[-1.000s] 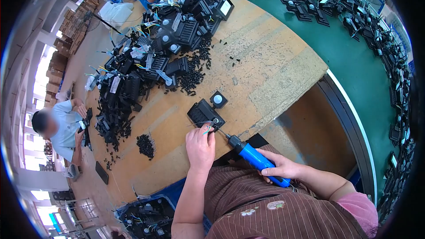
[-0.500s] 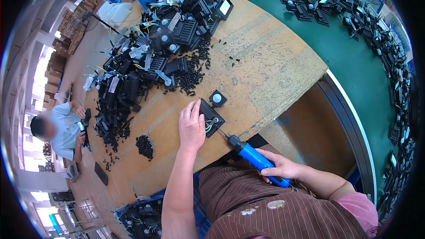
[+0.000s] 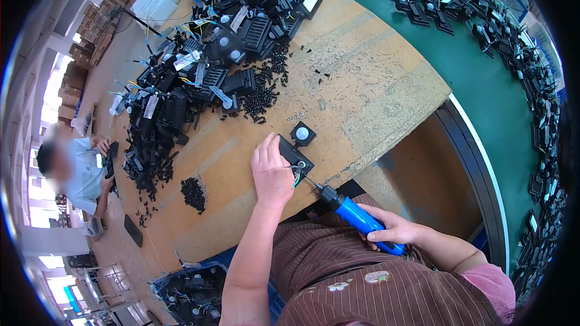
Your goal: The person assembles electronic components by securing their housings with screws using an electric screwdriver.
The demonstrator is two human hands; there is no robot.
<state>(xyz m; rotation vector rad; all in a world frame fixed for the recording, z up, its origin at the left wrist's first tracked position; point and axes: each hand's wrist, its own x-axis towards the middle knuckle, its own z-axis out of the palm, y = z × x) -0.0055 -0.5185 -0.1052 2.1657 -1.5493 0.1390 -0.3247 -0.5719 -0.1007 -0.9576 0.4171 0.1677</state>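
Observation:
My left hand [image 3: 272,172] holds a small black floodlight [image 3: 292,152] down on the table, its fingers over the left edge. Short wires, one of them green, stick out by the fingertips. A square motion sensor with a white dome [image 3: 302,134] is attached at the floodlight's far side. In my right hand [image 3: 389,229] is a blue electric screwdriver [image 3: 357,214], the fingers wrapped round its body. The bit points at the near end of the floodlight; whether it touches a screw is too small to tell.
A heap of black floodlights [image 3: 175,115] and loose black screws [image 3: 260,93] cover the table's left part. A smaller screw pile [image 3: 193,195] lies nearer. More floodlights line a green conveyor [image 3: 386,36] at right. A crate [image 3: 193,296] stands below. Two other people sit across.
The view has shifted slightly. My left hand and the floodlight sit a little further right, and the screwdriver has moved slightly right with them. Both grips stay the same.

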